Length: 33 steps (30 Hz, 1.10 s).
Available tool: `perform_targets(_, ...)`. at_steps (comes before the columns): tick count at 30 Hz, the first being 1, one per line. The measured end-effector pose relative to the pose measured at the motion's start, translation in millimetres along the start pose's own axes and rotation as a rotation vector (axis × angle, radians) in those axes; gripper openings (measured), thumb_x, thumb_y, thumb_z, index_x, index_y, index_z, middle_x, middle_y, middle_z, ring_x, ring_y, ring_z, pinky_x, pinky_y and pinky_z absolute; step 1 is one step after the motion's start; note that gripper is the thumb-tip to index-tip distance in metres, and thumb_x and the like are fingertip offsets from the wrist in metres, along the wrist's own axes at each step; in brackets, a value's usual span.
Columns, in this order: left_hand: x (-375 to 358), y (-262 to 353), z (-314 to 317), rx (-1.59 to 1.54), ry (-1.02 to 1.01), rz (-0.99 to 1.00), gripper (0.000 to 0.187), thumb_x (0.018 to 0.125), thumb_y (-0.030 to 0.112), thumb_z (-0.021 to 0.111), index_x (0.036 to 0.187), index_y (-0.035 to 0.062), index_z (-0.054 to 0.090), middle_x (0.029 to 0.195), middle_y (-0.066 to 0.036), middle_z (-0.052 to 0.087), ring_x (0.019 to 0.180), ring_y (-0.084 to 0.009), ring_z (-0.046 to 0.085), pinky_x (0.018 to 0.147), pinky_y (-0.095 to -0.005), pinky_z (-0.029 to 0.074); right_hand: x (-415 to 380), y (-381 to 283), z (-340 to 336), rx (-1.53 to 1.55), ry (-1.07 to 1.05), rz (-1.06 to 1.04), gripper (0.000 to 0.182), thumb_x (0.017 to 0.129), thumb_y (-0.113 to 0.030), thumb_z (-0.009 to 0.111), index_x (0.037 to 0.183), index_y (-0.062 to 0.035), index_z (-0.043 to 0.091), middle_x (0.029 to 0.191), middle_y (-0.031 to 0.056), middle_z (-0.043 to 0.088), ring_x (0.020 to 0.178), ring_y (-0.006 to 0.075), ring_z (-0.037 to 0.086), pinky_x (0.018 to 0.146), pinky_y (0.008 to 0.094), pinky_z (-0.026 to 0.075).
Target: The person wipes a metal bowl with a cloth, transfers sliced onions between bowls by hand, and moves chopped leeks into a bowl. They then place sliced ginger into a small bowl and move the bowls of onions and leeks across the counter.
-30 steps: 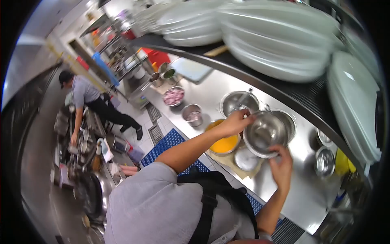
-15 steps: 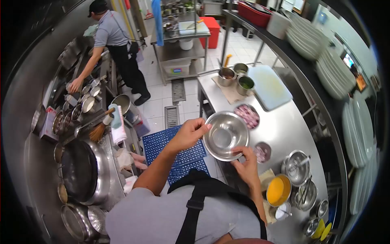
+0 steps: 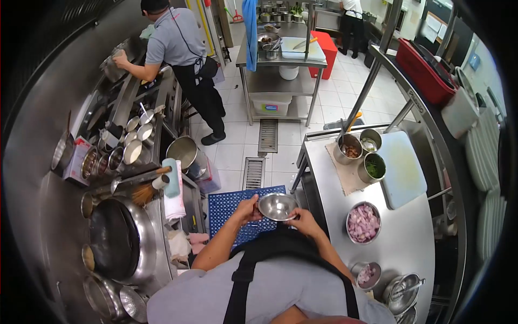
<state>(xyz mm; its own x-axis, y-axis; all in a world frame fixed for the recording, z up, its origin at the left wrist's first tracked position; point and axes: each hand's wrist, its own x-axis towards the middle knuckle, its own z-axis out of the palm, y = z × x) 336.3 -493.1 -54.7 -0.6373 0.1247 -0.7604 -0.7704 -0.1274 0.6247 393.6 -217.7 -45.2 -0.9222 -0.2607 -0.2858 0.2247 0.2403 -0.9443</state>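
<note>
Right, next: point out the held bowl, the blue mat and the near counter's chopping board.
Held bowl (image 3: 277,207): head view, its inside.
Blue mat (image 3: 224,204): head view, its upper left part.
Chopping board (image 3: 403,170): head view, middle of its top.

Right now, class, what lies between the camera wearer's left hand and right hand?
In the head view, a shiny metal bowl lies between the left hand and the right hand, held by both.

Left hand (image 3: 248,210) with fingertips partly hidden by the steel bowl (image 3: 278,207), far person (image 3: 352,20) cut off at the head by the top edge, tub (image 3: 283,103) with print too small to read, lower-right bowl (image 3: 409,316) cropped below
</note>
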Motion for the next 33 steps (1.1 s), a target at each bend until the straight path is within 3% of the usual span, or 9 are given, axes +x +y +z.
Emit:
perform_targets(2, 46, 26, -14, 0.131, 0.199, 0.204, 0.036, 0.099, 0.035, 0.068, 0.086, 0.0018, 0.069, 0.069, -0.007, 0.066, 0.051, -0.0146, 0.057, 0.048, -0.0304, 0.05, 49, -22, -21, -0.051, -0.005, -0.079, 0.022, 0.078, -0.009, 0.084, 0.09, -0.0024, 0.067, 0.079, 0.0014, 0.068, 0.073, 0.0086, 0.061, 0.065, 0.0254, 0.05)
perform_targets(4, 80, 57, -40, 0.27, 0.341, 0.331, 0.038, 0.098, 0.035, 0.07, 0.091, -0.0022, 0.068, 0.08, -0.012, 0.07, 0.063, -0.0184, 0.068, 0.053, -0.0302, 0.056, 104, -37, -42, -0.152, -0.024, -0.081, 0.02, 0.079, -0.01, 0.082, 0.09, -0.0021, 0.067, 0.078, 0.0025, 0.068, 0.073, 0.0093, 0.062, 0.065, 0.027, 0.05)
perform_targets(10, 69, 198, -22, -0.196, -0.06, 0.119, 0.029, 0.1, 0.018, 0.063, 0.12, -0.0019, 0.057, 0.112, -0.02, 0.065, 0.092, -0.0309, 0.073, 0.072, -0.037, 0.064, 239, -97, -72, -0.331, -0.026, -0.269, 0.029, 0.078, -0.021, 0.085, 0.094, -0.0023, 0.069, 0.078, 0.012, 0.07, 0.071, 0.019, 0.067, 0.066, 0.0326, 0.053)
perform_targets(14, 120, 227, -19, -0.089, 0.096, 0.271, 0.017, 0.1, 0.015, 0.062, 0.105, 0.0002, 0.057, 0.095, -0.017, 0.069, 0.078, -0.0275, 0.074, 0.064, -0.0338, 0.063, 324, -124, -68, -0.442, -0.084, -0.447, 0.034, 0.076, -0.024, 0.087, 0.097, -0.0035, 0.069, 0.091, 0.0139, 0.07, 0.08, 0.027, 0.068, 0.073, 0.0384, 0.054)
perform_targets(19, 198, 293, -72, -0.26, 0.325, 0.535, 0.011, 0.098, 0.007, 0.06, 0.089, 0.0049, 0.053, 0.079, -0.009, 0.064, 0.058, -0.0181, 0.065, 0.054, -0.0307, 0.059, 448, -155, -70, -0.13, -0.065, -0.287, 0.064, 0.078, -0.017, 0.083, 0.136, -0.0072, 0.058, 0.116, 0.0166, 0.068, 0.085, 0.0279, 0.069, 0.08, 0.0402, 0.056)
perform_targets(22, 250, 370, -106, -0.191, 0.464, 0.681, 0.011, 0.096, 0.003, 0.058, 0.087, 0.0031, 0.051, 0.074, -0.008, 0.062, 0.053, -0.0172, 0.064, 0.053, -0.0312, 0.059, 564, -180, -92, -0.343, -0.008, -0.275, 0.071, 0.079, -0.016, 0.082, 0.144, -0.0089, 0.054, 0.112, 0.0166, 0.069, 0.086, 0.0263, 0.07, 0.082, 0.0387, 0.056)
perform_targets(25, 301, 472, -122, -0.122, 0.499, 0.839, 0.015, 0.099, 0.004, 0.058, 0.086, 0.002, 0.051, 0.076, -0.008, 0.063, 0.056, -0.0153, 0.064, 0.053, -0.029, 0.058, 715, -207, -122, -0.417, 0.212, -0.452, 0.067, 0.081, -0.019, 0.081, 0.141, -0.0053, 0.055, 0.108, 0.0184, 0.071, 0.09, 0.031, 0.07, 0.085, 0.0412, 0.056)
perform_targets(28, 357, 553, -142, -0.028, 0.491, 0.86, 0.014, 0.1, 0.004, 0.057, 0.089, 0.0014, 0.05, 0.079, -0.008, 0.063, 0.059, -0.0135, 0.065, 0.053, -0.0269, 0.056, 837, -261, -142, -0.46, 0.411, -0.341, 0.06, 0.084, -0.026, 0.079, 0.135, -0.0006, 0.059, 0.11, 0.0217, 0.072, 0.096, 0.0368, 0.07, 0.087, 0.0435, 0.055)
perform_targets(33, 420, 665, -137, 0.116, 0.535, 0.982, 0.015, 0.102, 0.007, 0.057, 0.091, 0.0001, 0.049, 0.079, -0.006, 0.061, 0.061, -0.0139, 0.068, 0.052, -0.0273, 0.054, 977, -316, -135, -0.168, 0.225, -0.285, 0.04, 0.089, -0.027, 0.074, 0.114, 0.0042, 0.07, 0.095, 0.0221, 0.074, 0.091, 0.0317, 0.073, 0.08, 0.0394, 0.055)
